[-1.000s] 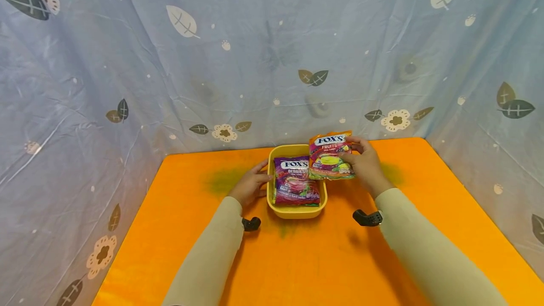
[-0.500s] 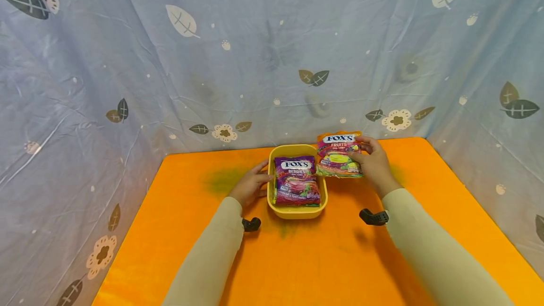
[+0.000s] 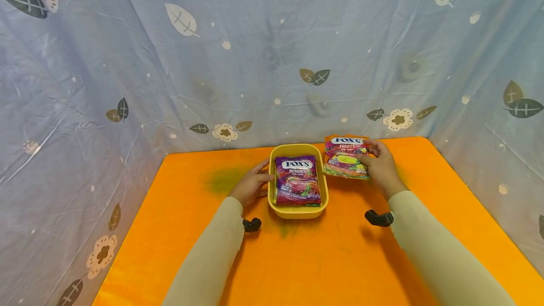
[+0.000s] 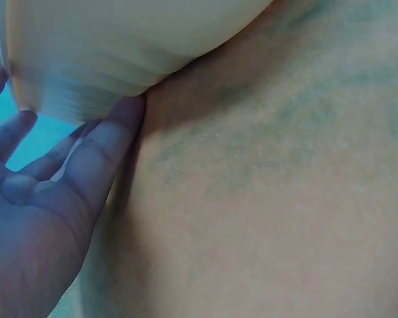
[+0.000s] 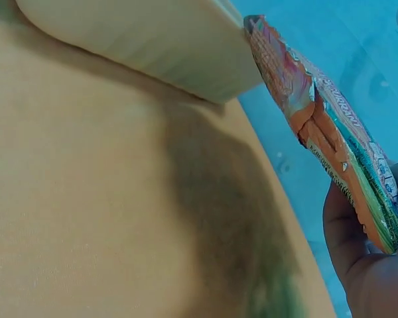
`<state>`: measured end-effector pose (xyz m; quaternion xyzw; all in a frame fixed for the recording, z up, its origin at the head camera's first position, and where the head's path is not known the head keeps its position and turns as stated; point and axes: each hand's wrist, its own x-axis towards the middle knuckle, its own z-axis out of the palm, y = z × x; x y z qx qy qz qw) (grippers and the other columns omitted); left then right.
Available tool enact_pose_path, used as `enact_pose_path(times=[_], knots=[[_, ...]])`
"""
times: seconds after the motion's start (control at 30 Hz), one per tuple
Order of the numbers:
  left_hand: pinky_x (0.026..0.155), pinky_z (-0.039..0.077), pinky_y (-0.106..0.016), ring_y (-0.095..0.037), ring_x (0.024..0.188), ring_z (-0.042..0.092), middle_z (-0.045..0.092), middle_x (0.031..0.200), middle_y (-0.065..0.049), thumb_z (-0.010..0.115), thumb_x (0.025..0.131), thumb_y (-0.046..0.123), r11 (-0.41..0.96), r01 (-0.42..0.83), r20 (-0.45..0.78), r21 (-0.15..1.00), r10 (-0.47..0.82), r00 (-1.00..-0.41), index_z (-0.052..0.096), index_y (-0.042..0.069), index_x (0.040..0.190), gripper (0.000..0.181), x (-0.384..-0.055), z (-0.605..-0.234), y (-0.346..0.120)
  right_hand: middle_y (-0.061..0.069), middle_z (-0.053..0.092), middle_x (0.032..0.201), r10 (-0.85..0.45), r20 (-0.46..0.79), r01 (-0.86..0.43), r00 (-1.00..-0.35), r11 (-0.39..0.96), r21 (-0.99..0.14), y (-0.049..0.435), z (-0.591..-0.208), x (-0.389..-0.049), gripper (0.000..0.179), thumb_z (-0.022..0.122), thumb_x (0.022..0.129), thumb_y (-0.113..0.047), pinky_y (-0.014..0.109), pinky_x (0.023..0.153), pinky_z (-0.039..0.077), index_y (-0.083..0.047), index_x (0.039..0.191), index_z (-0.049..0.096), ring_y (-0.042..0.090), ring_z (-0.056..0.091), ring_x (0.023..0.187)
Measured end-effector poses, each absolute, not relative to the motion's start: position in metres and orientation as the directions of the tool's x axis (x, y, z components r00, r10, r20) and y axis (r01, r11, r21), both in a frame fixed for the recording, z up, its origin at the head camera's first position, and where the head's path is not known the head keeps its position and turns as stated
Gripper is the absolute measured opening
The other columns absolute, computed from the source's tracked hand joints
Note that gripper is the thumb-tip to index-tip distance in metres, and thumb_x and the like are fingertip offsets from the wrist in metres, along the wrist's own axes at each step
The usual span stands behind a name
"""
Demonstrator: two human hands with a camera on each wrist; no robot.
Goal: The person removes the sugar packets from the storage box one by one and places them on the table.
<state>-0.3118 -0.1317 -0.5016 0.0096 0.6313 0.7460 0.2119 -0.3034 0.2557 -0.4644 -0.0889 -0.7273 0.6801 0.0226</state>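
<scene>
My right hand point(image 3: 382, 166) pinches the right edge of an orange-topped FOX'S Fruits candy bag point(image 3: 345, 157). In the right wrist view, the candy bag point(image 5: 331, 146) is seen from its lower edge, held up off the table, thumb on one face and fingers on the other. It is just right of a yellow plastic tub point(image 3: 297, 212). Inside the tub lies a purple FOX'S Berries candy bag point(image 3: 297, 181), with edges of something green and yellow showing under it. My left hand point(image 4: 46, 192) touches the tub's outer left wall with fairly straight fingers.
An orange cloth point(image 3: 297, 259) with greenish stains covers the table. Close behind it hangs a pale blue curtain point(image 3: 255, 84) with leaf and flower prints, which also closes off both sides. A black strap device sits on each wrist.
My right hand has carried the Fruits candy bag rightward from above the tub's right side to beside it, uncovering the Berries bag. The left hand and tub have stayed in place.
</scene>
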Motion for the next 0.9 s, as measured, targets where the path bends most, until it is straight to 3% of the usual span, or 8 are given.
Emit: enact_pose_path(times=[0.1,0.23,0.57,0.77,0.9], knots=[[0.100,0.059,-0.052,-0.036,0.124,0.068,0.052,0.159,-0.020,0.065,0.106,0.011,-0.111,-0.308,-0.258,0.945,0.327,-0.909,0.032,0.021,0.174,0.076,-0.311,-0.502,-0.131,0.009,0.050,0.139,0.163,-0.090,0.102,-0.982,0.061,-0.993,0.258,-0.467,-0.303,0.064,0.067,0.111,-0.018,0.021,0.083,0.060,-0.011,0.167,0.038,0.017,0.062,0.105],[0.100,0.059,-0.052,-0.035,0.124,0.068,0.052,0.160,-0.020,0.064,0.107,0.011,-0.110,-0.306,-0.256,0.946,0.328,-0.909,0.031,0.021,0.175,0.076,-0.311,-0.501,-0.130,0.017,0.049,0.150,0.141,-0.076,0.094,-0.987,0.124,-0.988,0.264,-0.473,-0.301,0.064,0.065,0.112,-0.018,0.022,0.083,0.059,-0.009,0.168,0.036,0.020,0.061,0.107],[0.100,0.059,-0.052,-0.036,0.127,0.066,0.053,0.159,-0.019,0.065,0.107,0.012,-0.103,-0.302,-0.257,0.948,0.314,-0.914,0.032,0.021,0.174,0.075,-0.313,-0.504,-0.132,0.029,0.042,0.160,0.077,-0.082,0.104,-0.994,0.361,-0.927,0.271,-0.495,-0.303,0.064,0.062,0.113,-0.015,0.023,0.084,0.058,-0.004,0.169,0.032,0.042,0.055,0.125],[0.099,0.059,-0.052,-0.036,0.127,0.066,0.054,0.158,-0.019,0.065,0.108,0.013,-0.095,-0.291,-0.247,0.952,0.321,-0.914,0.032,0.021,0.174,0.075,-0.312,-0.502,-0.131,0.031,0.038,0.162,0.079,-0.085,0.110,-0.993,0.405,-0.908,0.270,-0.497,-0.305,0.063,0.060,0.114,-0.013,0.048,0.107,0.053,-0.002,0.168,0.031,0.047,0.050,0.132],[0.099,0.059,-0.052,-0.035,0.126,0.067,0.055,0.157,-0.018,0.063,0.108,0.012,-0.096,-0.292,-0.247,0.952,0.326,-0.913,0.031,0.021,0.175,0.074,-0.313,-0.503,-0.131,0.033,0.039,0.160,0.099,-0.084,0.117,-0.992,0.405,-0.907,0.274,-0.500,-0.306,0.063,0.062,0.113,-0.010,0.054,0.110,0.051,0.001,0.167,0.031,0.048,0.049,0.134]])
